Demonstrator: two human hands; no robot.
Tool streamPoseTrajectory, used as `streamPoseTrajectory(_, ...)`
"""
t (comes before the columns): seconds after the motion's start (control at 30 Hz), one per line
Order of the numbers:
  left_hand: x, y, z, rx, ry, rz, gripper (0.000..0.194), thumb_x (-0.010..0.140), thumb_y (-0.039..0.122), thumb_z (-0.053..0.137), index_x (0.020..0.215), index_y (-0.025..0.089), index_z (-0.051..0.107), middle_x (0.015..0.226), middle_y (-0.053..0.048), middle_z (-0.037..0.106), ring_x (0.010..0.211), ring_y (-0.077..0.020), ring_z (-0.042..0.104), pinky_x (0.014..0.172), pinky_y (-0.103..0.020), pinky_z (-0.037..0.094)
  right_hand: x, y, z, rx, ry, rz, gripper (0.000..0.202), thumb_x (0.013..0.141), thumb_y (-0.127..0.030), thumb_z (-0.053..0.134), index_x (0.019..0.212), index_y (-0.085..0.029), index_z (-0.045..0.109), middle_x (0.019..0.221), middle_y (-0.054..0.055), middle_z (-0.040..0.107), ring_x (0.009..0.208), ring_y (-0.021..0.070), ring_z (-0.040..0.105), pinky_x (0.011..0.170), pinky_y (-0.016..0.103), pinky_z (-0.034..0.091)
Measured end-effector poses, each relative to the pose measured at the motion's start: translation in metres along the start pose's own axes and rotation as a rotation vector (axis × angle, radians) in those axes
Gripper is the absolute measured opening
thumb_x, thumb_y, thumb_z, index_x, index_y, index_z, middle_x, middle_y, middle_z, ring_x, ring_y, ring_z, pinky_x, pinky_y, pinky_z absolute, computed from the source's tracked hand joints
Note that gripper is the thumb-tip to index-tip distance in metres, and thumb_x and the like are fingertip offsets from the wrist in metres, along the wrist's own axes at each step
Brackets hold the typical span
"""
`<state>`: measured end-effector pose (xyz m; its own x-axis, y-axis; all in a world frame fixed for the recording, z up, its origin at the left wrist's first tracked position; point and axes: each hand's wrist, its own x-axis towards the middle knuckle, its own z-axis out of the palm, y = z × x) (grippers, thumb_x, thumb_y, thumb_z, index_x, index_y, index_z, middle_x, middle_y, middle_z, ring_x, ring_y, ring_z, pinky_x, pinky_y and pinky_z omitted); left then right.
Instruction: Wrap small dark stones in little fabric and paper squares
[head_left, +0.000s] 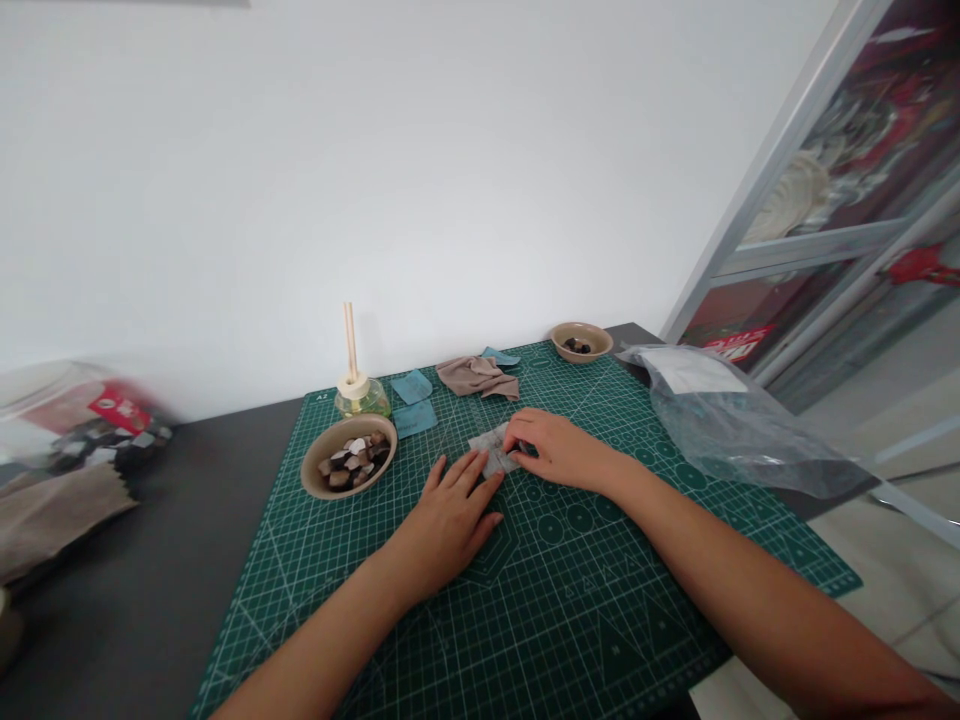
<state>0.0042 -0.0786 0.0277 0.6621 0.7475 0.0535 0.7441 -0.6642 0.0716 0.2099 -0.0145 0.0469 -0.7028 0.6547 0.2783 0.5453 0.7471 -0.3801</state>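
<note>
My left hand (pixel 452 520) lies flat on the green cutting mat (pixel 525 580), fingers stretched out. Its fingertips press the near left edge of a small grey sheet (pixel 495 440), which looks like sandpaper. Over the sheet's right side, the fingers and thumb of my right hand (pixel 555 448) are pinched together. A small dark piece, apparently a stone, shows partly between them; the fingers cover most of it. To the left stands a tan bowl (pixel 309 478) of brown, black and white stones. Another tan bowl (pixel 600 338) at the far right holds a few dark ones.
A reed diffuser (pixel 360 392) stands behind the left bowl, beside blue paper pieces (pixel 414 418). A crumpled brown cloth (pixel 477 376) lies at the back. On the right is a clear plastic bag (pixel 720 430); on the left, a bag of stones (pixel 112 430) and brown fabric (pixel 60 520).
</note>
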Motion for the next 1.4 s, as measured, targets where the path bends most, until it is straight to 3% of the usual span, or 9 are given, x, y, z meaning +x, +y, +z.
streamPoseTrajectory(0.9,-0.0003,-0.0003,-0.0004,0.022,-0.020,0.005,0.044,0.096,0.032,0.045,0.137,0.018,0.039,0.147,-0.014,0.035,0.136,-0.0278,0.028,0.108,-0.055,0.025,-0.0002,0.0015,0.0026,0.020,-0.018,-0.027,0.015,0.081,-0.006,0.057,0.091,-0.016,0.063,0.091,0.006,0.060,0.089,0.0188,0.054,0.080,0.031,0.043)
streamPoseTrajectory(1.17,-0.0006,-0.0014,0.0028,-0.010,0.023,0.010,0.041,0.096,0.033,0.044,0.135,0.019,0.042,0.145,-0.013,0.037,0.136,-0.0276,0.030,0.107,-0.055,0.025,0.0001,0.0047,0.0038,0.005,-0.013,-0.017,0.015,0.080,-0.006,0.057,0.088,-0.016,0.065,0.088,0.006,0.060,0.086,0.0183,0.055,0.079,0.031,0.043)
streamPoseTrajectory(1.4,0.0000,-0.0002,-0.0002,0.014,-0.010,0.010,0.044,0.095,0.031,0.046,0.137,0.018,0.040,0.146,-0.014,0.036,0.136,-0.0281,0.029,0.107,-0.055,0.025,0.0009,0.0008,0.0016,0.012,-0.008,-0.006,0.012,0.080,-0.006,0.058,0.086,-0.016,0.062,0.088,0.005,0.060,0.086,0.0184,0.055,0.079,0.031,0.043)
